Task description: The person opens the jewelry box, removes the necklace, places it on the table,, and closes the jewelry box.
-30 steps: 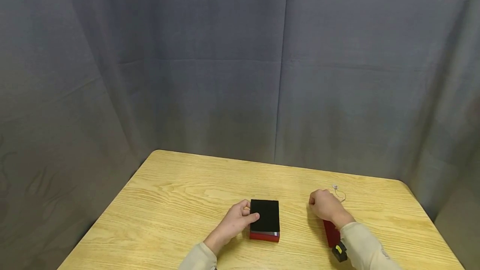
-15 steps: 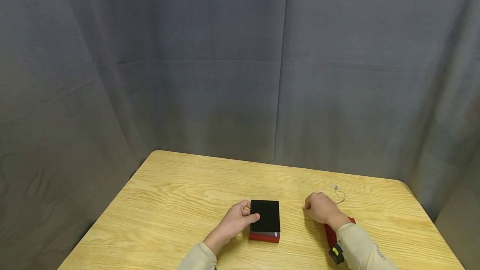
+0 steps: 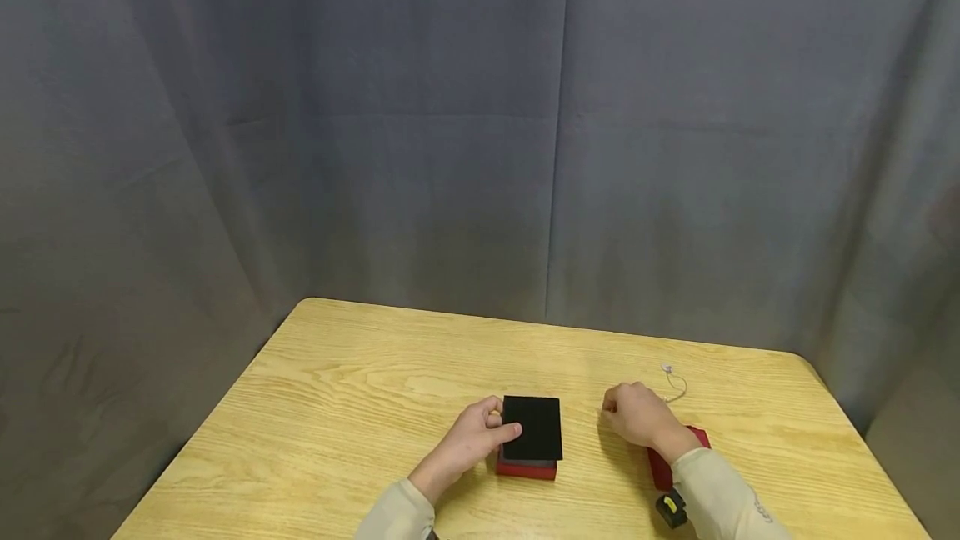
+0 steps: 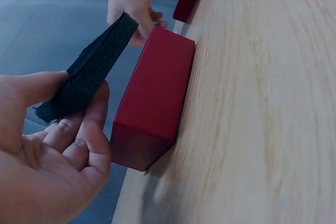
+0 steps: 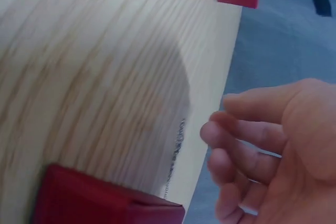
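Note:
A thin black pad (image 3: pixel 536 432), which looks like a foam insert, is pinched by my left hand (image 3: pixel 471 438), thumb on top and fingers underneath. In the left wrist view the pad (image 4: pixel 86 72) stands tilted above an open red box (image 4: pixel 157 85). My right hand (image 3: pixel 641 415) hovers over the table to the right, fingers loosely curled with nothing seen between them. A fine chain (image 5: pixel 176 156) lies on the wood beside its fingertips; in the head view its far end carries a small pale pendant (image 3: pixel 667 368).
A second red box part (image 3: pixel 660 467), perhaps the lid, lies beneath my right wrist. A black device with a yellow mark (image 3: pixel 671 508) is at that wrist. Grey curtains (image 3: pixel 442 148) surround the wooden table (image 3: pixel 360 407).
My right hand has shifted left, uncovering more of the chain and the red part below. The black pad has risen slightly and moved a little right in my left hand.

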`<action>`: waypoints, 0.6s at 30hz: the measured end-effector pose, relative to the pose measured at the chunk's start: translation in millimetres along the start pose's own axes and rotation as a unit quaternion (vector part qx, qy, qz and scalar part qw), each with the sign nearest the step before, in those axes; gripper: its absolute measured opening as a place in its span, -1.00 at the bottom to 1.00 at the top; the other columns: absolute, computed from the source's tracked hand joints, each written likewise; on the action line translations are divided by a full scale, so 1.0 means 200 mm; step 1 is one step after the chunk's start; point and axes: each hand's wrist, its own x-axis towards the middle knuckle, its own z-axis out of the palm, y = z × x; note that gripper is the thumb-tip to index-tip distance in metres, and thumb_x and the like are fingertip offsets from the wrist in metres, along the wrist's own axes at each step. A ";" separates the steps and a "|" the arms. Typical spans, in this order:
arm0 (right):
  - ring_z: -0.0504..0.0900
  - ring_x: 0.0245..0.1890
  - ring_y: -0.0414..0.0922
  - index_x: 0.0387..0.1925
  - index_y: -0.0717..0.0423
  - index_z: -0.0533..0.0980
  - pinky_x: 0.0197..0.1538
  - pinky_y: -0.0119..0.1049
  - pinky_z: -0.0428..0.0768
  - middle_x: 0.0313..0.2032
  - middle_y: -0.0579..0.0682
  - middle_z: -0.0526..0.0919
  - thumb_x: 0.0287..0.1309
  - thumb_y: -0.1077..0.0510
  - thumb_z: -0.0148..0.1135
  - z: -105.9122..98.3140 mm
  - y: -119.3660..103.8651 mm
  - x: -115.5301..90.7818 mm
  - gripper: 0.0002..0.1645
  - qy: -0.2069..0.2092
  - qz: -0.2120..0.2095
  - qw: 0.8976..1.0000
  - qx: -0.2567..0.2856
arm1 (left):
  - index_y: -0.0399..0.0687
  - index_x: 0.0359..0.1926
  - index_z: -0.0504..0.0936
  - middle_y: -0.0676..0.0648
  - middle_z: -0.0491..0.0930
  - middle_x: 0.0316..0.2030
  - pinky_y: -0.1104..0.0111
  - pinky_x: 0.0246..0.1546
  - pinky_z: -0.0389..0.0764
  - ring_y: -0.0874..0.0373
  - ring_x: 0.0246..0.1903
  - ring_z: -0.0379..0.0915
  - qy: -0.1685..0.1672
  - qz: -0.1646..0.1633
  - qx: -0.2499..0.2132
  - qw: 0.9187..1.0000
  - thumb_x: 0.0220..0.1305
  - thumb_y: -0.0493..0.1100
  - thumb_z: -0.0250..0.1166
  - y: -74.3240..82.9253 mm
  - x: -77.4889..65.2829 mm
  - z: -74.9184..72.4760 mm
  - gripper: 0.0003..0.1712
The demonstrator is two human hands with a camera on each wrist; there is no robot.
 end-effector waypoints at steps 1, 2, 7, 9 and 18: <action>0.41 -0.57 -0.22 -0.48 0.09 0.62 -0.43 -0.25 0.46 -0.50 -0.10 0.60 0.11 0.27 0.26 0.00 -0.01 0.00 -0.91 0.003 0.002 1.000 0.006 | -0.16 -0.34 0.26 0.08 0.07 -0.70 0.35 -0.58 0.10 0.20 -0.71 0.08 -0.002 0.000 -0.003 1.000 0.25 -0.17 0.27 0.00 0.00 0.00 -0.68; 0.41 -0.55 -0.23 -0.45 0.10 0.63 -0.42 -0.25 0.46 -0.48 -0.10 0.61 0.13 0.25 0.25 -0.01 -0.02 0.00 -0.91 0.007 0.003 1.000 0.013 | -0.16 -0.35 0.24 0.07 0.06 -0.70 0.35 -0.57 0.09 0.20 -0.71 0.07 -0.004 -0.001 -0.007 1.000 0.25 -0.18 0.27 0.00 0.00 0.00 -0.68; 0.33 -0.60 -0.27 -0.41 0.10 0.62 -0.48 -0.35 0.37 -0.55 -0.16 0.53 0.23 0.22 0.16 -0.01 -0.05 0.00 -0.85 0.020 -0.013 0.996 0.083 | -0.15 -0.35 0.24 0.07 0.10 -0.70 0.35 -0.56 0.10 0.20 -0.72 0.08 -0.002 -0.004 -0.010 1.000 0.26 -0.18 0.26 0.00 0.00 0.00 -0.68; 0.30 -0.64 -0.28 -0.39 0.11 0.60 -0.53 -0.38 0.33 -0.56 -0.14 0.52 0.28 0.20 0.12 0.00 -0.07 0.00 -0.83 0.017 -0.024 0.992 0.121 | -0.14 -0.34 0.26 0.07 0.12 -0.71 0.36 -0.57 0.11 0.20 -0.72 0.09 0.001 -0.006 -0.008 1.000 0.25 -0.18 0.27 0.00 0.00 0.00 -0.70; 0.31 -0.61 -0.21 -0.22 0.15 0.61 -0.54 -0.33 0.35 -0.35 0.01 0.64 0.39 0.03 0.00 0.00 -0.17 0.00 -0.67 -0.013 -0.012 0.977 0.211 | -0.16 -0.33 0.33 0.07 0.25 -0.72 0.41 -0.61 0.18 0.20 -0.72 0.18 -0.002 0.003 -0.014 1.000 0.25 -0.20 0.26 -0.01 -0.01 0.00 -0.75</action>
